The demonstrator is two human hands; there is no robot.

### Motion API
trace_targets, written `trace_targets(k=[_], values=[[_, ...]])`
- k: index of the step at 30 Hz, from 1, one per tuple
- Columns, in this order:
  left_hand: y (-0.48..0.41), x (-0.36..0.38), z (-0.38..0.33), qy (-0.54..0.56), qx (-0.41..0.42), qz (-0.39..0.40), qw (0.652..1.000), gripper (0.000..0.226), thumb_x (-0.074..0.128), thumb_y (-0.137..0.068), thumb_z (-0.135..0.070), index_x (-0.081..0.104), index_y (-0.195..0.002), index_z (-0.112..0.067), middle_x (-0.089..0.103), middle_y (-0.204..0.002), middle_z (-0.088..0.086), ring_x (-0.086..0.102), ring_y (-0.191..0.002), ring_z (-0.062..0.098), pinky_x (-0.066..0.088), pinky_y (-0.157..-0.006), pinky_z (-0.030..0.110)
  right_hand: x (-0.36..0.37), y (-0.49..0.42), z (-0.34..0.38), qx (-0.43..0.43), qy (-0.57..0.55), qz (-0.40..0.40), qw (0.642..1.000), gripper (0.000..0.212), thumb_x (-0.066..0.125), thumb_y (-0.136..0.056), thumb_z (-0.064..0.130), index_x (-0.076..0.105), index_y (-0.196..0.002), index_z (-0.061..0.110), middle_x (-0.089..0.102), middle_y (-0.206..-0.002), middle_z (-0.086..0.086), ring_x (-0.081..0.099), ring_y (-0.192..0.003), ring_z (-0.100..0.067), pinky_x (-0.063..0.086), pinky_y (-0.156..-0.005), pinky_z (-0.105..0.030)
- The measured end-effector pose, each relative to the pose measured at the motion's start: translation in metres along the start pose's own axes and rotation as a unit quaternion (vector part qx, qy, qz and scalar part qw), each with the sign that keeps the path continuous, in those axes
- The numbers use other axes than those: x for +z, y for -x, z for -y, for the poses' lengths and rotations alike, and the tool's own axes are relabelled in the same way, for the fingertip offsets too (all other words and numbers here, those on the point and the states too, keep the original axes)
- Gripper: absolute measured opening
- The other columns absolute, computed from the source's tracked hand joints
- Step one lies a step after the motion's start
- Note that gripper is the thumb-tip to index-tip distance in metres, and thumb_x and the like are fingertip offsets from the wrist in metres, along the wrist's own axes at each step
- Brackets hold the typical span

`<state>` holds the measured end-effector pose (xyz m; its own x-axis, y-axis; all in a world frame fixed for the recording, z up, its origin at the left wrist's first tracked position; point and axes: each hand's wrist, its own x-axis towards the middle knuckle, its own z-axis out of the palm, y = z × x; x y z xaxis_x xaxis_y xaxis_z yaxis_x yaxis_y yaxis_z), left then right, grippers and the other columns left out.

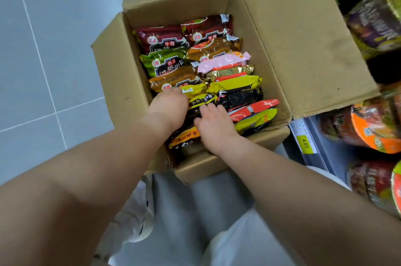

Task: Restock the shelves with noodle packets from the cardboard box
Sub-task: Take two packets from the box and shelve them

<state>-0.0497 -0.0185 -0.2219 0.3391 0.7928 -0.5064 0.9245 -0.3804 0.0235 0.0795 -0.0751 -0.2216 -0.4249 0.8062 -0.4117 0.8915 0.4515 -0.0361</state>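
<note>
A cardboard box (pixel 117 83) is sitting on the grey tiled floor (pixel 54 49) with its flaps standing open, its right flap leaning against the shelves (pixel 312 133) along the floor's right edge. Noodle packets (pixel 165 63) are standing on edge inside the box in two rows, red, green, brown, yellow and black, with a pink packet (pixel 221 62) in the right-hand row. Both hands are reaching down into the near half of the box. The left hand (pixel 168 104) is pointing its fingers down into the left-hand row, touching a yellow packet (pixel 195 90); its fingertips are hiding among the wrappers, so I cannot tell whether it is gripping anything. The right hand (pixel 216 128) is lying just beside it, with its fingers curling over the top edge of a dark packet (pixel 192 114) between the two hands and its thumb pressing against that packet's near side. Noodle bowls (pixel 373 129) are lying on the shelves, and a yellow price tag (pixel 305 142) is sitting on the shelf rail. The person's light trousers (pixel 195 211) are showing below the box.
</note>
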Motion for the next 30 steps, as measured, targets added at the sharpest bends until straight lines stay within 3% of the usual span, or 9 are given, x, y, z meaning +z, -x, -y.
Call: trace_targets(k=[3,6,9,11,15,18,23,30], values=[[0.003,-0.011,0.005,0.082,-0.024,0.005,0.996,0.044,0.07,-0.077,-0.022,0.057,-0.119,-0.016,0.051,-0.111,0.008,0.052,-0.106,0.029,0.052,-0.083,0.04,-0.007,0.008,-0.006,-0.011,-0.047,-0.002,0.999,0.029,0.059,-0.083,0.016,0.061,-0.111,0.012,0.049,-0.112,-0.009,0.041,-0.109,-0.029,0.031,-0.091,-0.037],[0.013,-0.033,0.01,0.119,-0.019,0.005,0.993,0.043,0.071,-0.077,-0.022,0.054,-0.116,-0.018,0.058,-0.106,0.006,0.057,-0.094,0.026,0.051,-0.073,0.035,-0.021,0.017,-0.013,-0.02,-0.104,0.0,0.994,0.037,0.063,-0.078,0.017,0.061,-0.116,0.014,0.057,-0.109,-0.005,0.046,-0.106,-0.026,0.035,-0.094,-0.037],[0.026,-0.063,0.02,0.139,-0.026,-0.006,0.99,0.046,0.07,-0.079,-0.022,0.051,-0.12,-0.018,0.059,-0.095,0.003,0.057,-0.086,0.024,0.047,-0.067,0.031,-0.046,0.027,-0.019,0.008,-0.188,-0.029,0.982,0.037,0.065,-0.078,0.016,0.062,-0.115,0.018,0.06,-0.107,-0.004,0.049,-0.105,-0.024,0.04,-0.095,-0.039],[0.034,-0.083,0.03,0.16,-0.026,-0.022,0.987,0.048,0.07,-0.08,-0.021,0.051,-0.124,-0.018,0.062,-0.101,0.006,0.059,-0.092,0.027,0.048,-0.07,0.031,-0.065,0.035,-0.023,0.04,-0.243,-0.046,0.968,0.034,0.065,-0.08,0.019,0.063,-0.114,0.019,0.06,-0.107,-0.003,0.048,-0.107,-0.023,0.042,-0.094,-0.038],[0.041,-0.126,0.047,0.181,-0.022,-0.056,0.982,0.047,0.071,-0.078,-0.019,0.053,-0.122,-0.017,0.064,-0.109,0.01,0.059,-0.098,0.03,0.045,-0.071,0.03,-0.105,0.046,-0.032,0.119,-0.318,-0.072,0.938,0.02,0.063,-0.082,0.026,0.064,-0.1,0.02,0.059,-0.092,0.002,0.054,-0.091,-0.02,0.041,-0.067,-0.029],[0.045,-0.163,0.053,0.199,-0.029,-0.074,0.977,0.045,0.072,-0.076,-0.016,0.056,-0.118,-0.015,0.065,-0.108,0.011,0.059,-0.098,0.032,0.047,-0.074,0.034,-0.139,0.056,-0.038,0.206,-0.322,-0.079,0.921,0.019,0.063,-0.081,0.029,0.064,-0.097,0.02,0.059,-0.091,0.001,0.055,-0.086,-0.021,0.037,-0.061,-0.028],[0.078,-0.238,0.051,0.204,-0.044,-0.072,0.975,0.043,0.067,-0.077,-0.015,0.055,-0.119,-0.015,0.065,-0.104,0.01,0.059,-0.096,0.032,0.039,-0.064,0.03,-0.216,0.087,-0.039,0.349,-0.313,-0.046,0.882,0.025,0.06,-0.083,0.034,0.058,-0.103,0.018,0.063,-0.098,-0.005,0.059,-0.093,-0.029,0.048,-0.069,-0.033],[0.151,-0.371,0.067,0.206,-0.025,-0.02,0.978,0.046,0.063,-0.076,-0.016,0.054,-0.121,-0.017,0.068,-0.098,0.01,0.061,-0.09,0.032,0.051,-0.071,0.035,-0.371,0.146,-0.022,0.406,-0.307,0.017,0.861,0.034,0.057,-0.085,0.043,0.055,-0.103,0.013,0.062,-0.097,-0.006,0.059,-0.09,-0.029,0.041,-0.063,-0.03]])
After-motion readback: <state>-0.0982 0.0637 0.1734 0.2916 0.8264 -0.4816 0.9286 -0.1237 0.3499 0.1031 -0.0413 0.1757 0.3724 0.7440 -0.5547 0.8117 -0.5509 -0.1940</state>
